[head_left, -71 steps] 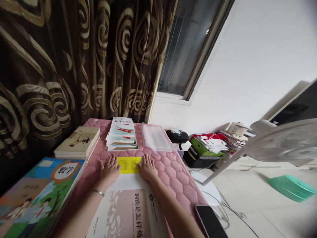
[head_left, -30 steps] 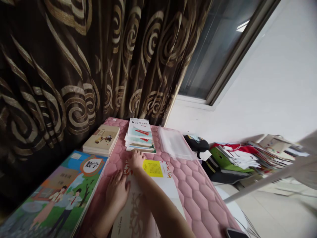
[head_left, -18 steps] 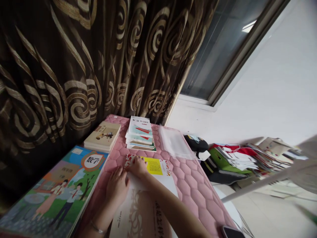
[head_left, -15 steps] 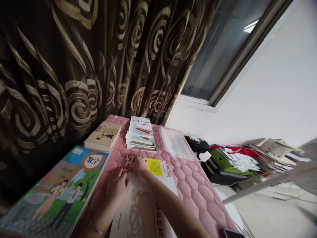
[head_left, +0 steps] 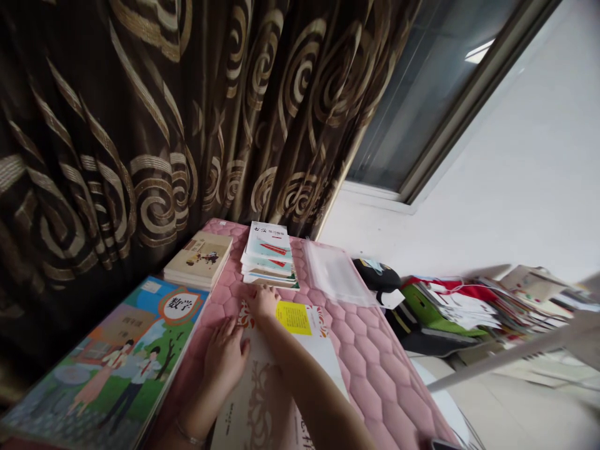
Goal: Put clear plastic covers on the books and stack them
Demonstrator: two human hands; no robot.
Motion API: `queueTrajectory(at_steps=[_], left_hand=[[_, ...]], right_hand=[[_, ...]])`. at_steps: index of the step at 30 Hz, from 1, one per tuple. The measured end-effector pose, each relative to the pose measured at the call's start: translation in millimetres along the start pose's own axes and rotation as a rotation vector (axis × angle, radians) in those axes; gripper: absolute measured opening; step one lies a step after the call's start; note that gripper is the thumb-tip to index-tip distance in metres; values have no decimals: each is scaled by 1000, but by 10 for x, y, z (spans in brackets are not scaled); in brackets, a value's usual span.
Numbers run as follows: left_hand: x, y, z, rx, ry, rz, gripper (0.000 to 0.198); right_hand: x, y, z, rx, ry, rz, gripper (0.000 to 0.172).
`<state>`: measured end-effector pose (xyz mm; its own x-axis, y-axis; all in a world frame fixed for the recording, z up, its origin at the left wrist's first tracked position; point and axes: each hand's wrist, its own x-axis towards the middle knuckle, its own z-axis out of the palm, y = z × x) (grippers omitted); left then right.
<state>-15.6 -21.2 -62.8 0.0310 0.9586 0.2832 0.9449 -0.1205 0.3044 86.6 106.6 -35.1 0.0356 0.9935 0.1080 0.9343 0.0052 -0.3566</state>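
Note:
A large white book (head_left: 317, 357) with brown scroll patterns and a yellow panel lies on the pink quilted cover in front of me. My left hand (head_left: 225, 357) rests along its left edge, palm down with the fingers stretched out. At the book's far left corner, my right hand (head_left: 262, 302) lies with its fingers reaching over the top edge. My right forearm crosses the book and hides part of its cover. Just beyond my right hand sits a fanned stack of white and blue booklets (head_left: 268, 240).
A thick pile of colourful maths textbooks (head_left: 126, 369) stands at left, with beige books (head_left: 199, 256) behind it. Clear plastic sleeves (head_left: 337, 272) lie at the far right of the pink cover (head_left: 375, 365). Patterned curtains (head_left: 225, 112) hang behind. Papers and a green folder (head_left: 429, 309) are heaped at right.
My right hand has slid slightly away from me, and its fingers now extend past the book's top edge. My left hand stays along the left side. The view has shifted a little.

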Motion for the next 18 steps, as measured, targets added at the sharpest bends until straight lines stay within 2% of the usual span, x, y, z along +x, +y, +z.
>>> queueTrajectory(at_steps=[2,6,10,16,18], left_hand=[[2,2,-6,-6,2,-4,30],[-3,7,-14,-29,20,-8,33],[-6,-2,17,-33,42,-11,33],[11,-4,34,-20,30,-9,33],[14,-2,30,-2,13,-12,33]], right_hand=[[-82,42,27,1,-2,-65,39],[-271,140,-24,39,-120,-136,37],[-375,181,-129,42,-216,-133,34],[-161,104,-139,24,-211,-49,54],[-54,63,-110,13,-181,-11,56]])
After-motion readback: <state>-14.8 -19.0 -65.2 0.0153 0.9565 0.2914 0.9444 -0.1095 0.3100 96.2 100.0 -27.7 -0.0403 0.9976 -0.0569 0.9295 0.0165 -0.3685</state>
